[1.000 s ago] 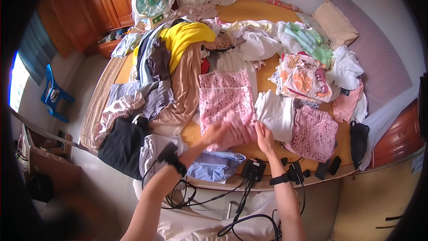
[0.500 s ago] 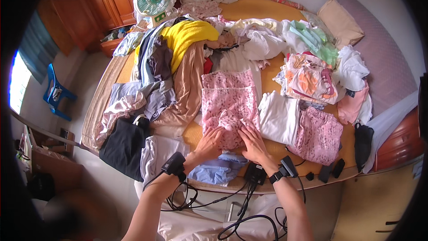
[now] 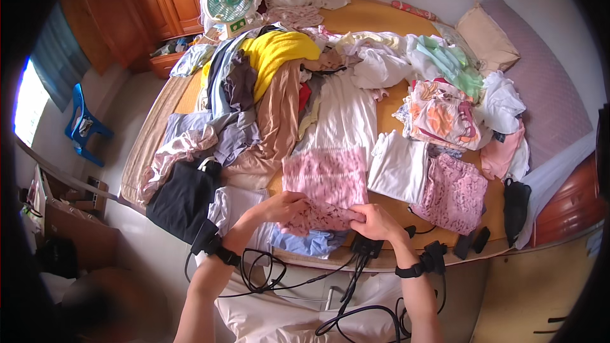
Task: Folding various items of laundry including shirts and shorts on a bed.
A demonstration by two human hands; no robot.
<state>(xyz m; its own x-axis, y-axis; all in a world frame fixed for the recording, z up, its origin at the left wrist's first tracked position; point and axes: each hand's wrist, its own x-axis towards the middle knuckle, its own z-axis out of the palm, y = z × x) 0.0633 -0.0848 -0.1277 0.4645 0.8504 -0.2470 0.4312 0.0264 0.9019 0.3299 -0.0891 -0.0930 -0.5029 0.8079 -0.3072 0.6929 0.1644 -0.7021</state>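
Note:
A pink floral garment (image 3: 325,174) lies folded on the near middle of the bed, with a creased band across it. My left hand (image 3: 286,206) has its fingers closed on the garment's near left side. At the near right corner, my right hand (image 3: 375,221) pinches the same cloth between thumb and fingers. The near end is gathered and slightly lifted between them. Under and in front of it sits a folded blue garment (image 3: 308,241). To the right lie a folded white garment (image 3: 398,168) and another folded pink floral garment (image 3: 450,194).
Loose clothes, including a yellow cloth (image 3: 273,54) and a brown one (image 3: 279,108), heap at the back. Black trousers (image 3: 183,200) lie at left. A patterned folded stack (image 3: 441,114) is at right. A fan (image 3: 229,0) stands behind. Black cables (image 3: 352,279) hang at the bed's near edge.
Both hands went from lying flat on the pink garment to gripping its near end. The garment has come toward me and its bunched near part is spread, baring more white cloth behind it.

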